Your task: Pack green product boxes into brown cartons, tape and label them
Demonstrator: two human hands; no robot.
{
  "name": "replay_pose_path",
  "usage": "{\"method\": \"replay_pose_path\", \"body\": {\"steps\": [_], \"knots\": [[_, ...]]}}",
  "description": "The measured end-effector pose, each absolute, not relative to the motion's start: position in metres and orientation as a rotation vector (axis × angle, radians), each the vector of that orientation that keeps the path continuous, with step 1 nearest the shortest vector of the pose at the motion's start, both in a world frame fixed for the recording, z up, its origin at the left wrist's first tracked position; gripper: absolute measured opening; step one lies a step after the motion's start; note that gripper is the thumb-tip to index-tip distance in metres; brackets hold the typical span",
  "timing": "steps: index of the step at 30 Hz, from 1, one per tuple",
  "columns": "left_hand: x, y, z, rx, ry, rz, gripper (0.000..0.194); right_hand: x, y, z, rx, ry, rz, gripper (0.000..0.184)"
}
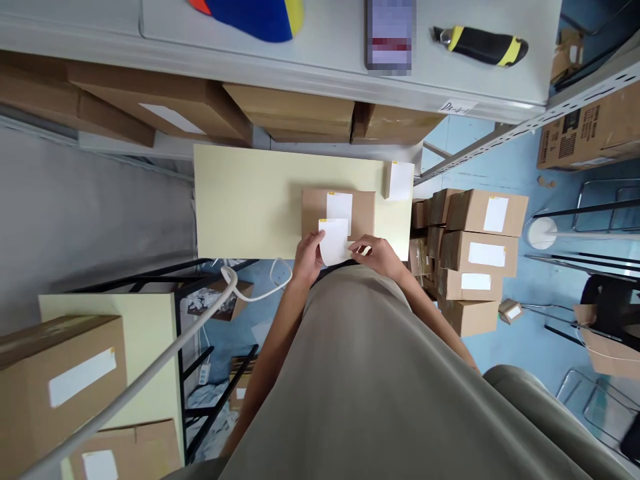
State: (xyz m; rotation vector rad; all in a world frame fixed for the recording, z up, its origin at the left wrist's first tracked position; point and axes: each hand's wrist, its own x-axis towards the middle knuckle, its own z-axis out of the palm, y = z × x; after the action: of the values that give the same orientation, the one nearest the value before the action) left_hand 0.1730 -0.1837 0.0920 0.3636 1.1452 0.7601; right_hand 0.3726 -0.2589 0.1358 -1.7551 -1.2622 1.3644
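Between both hands, just above the table's near edge, is a white label (333,241) with a small yellow mark at its top. My left hand (307,257) pinches its left side between thumb and fingers. At the lower right corner of the same sheet, my right hand (376,255) is closed, thumb and fingertips curled at the edge. Behind the sheet lies a brown cardboard box (364,212) on the pale yellow table (245,200). Another white label (339,204) lies on that box, partly covered by the held one.
A small white-faced box (400,181) stands at the table's right end. A shelf (320,57) ahead carries a utility knife (483,45) and a phone (391,33). Labelled cartons (483,250) are stacked at right. A white cable (165,357) crosses the lower left.
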Motion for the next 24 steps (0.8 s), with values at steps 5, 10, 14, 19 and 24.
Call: {"method": "replay_pose_path", "body": {"steps": [5,10,14,19,24], "knots": [[0.172,-0.181,0.097,0.427,1.178,0.803,0.052,0.375,-0.261,0.136,-1.783,-1.297,1.618,0.017],[0.168,-0.18,0.104,0.445,1.127,0.79,0.051,0.366,-0.248,0.13,-1.833,-1.131,1.345,0.02],[0.17,-0.185,0.111,0.456,1.09,0.761,0.051,0.362,-0.236,0.126,-1.871,-1.08,1.268,0.021],[0.172,-0.191,0.102,0.507,1.082,0.745,0.049,0.36,-0.236,0.127,-1.906,-1.133,1.232,0.016],[0.165,-0.194,0.079,0.729,1.168,0.739,0.048,0.352,-0.244,0.137,-1.892,-1.336,1.083,0.01]]}}
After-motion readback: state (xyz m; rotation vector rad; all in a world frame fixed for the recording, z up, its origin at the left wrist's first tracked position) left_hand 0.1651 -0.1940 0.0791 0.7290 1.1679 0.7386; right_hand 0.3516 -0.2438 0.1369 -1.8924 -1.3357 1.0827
